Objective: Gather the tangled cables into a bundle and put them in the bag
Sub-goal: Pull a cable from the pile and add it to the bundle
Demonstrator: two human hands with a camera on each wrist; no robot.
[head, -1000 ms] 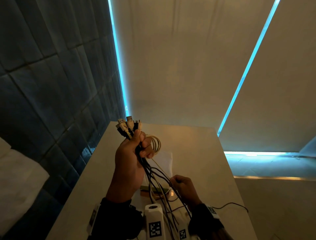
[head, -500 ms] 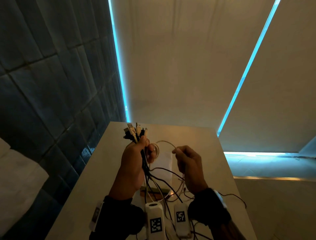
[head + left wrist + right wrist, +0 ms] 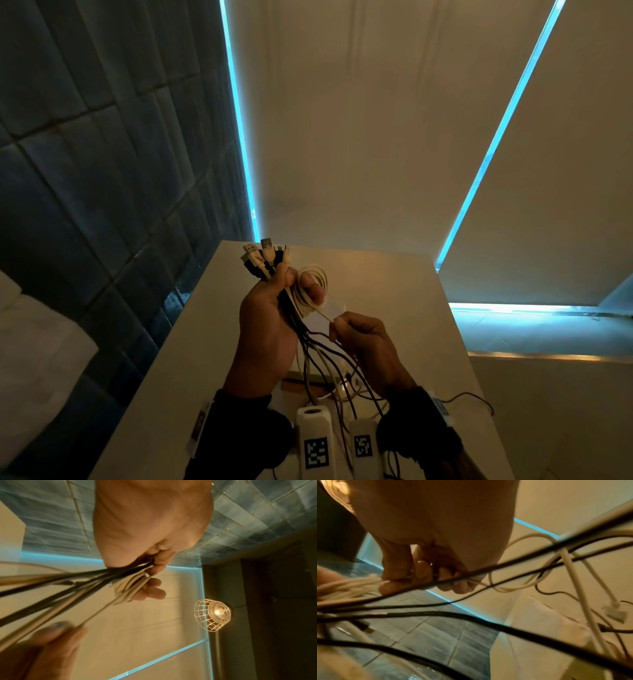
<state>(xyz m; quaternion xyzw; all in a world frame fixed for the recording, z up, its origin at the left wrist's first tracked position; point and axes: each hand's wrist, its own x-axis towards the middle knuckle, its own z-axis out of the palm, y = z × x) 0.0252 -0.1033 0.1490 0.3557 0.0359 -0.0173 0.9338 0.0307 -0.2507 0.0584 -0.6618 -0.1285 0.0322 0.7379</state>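
Bundling is under way: the left hand (image 3: pixel 265 329) grips the cables (image 3: pixel 298 318); the right hand (image 3: pixel 368 342) pinches a white cable (image 3: pixel 325 314), probably winding it. Next, coil the dangling tails.

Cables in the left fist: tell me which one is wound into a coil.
The white cable: it loops beside the left hand, while the black cables hang straight.

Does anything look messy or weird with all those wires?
Yes, a bit messy. The left hand grips the cables with their plugs lined up on top, but only the white cable is coiled. The dark ones hang loose and crisscross down to the table. Nothing looks broken.
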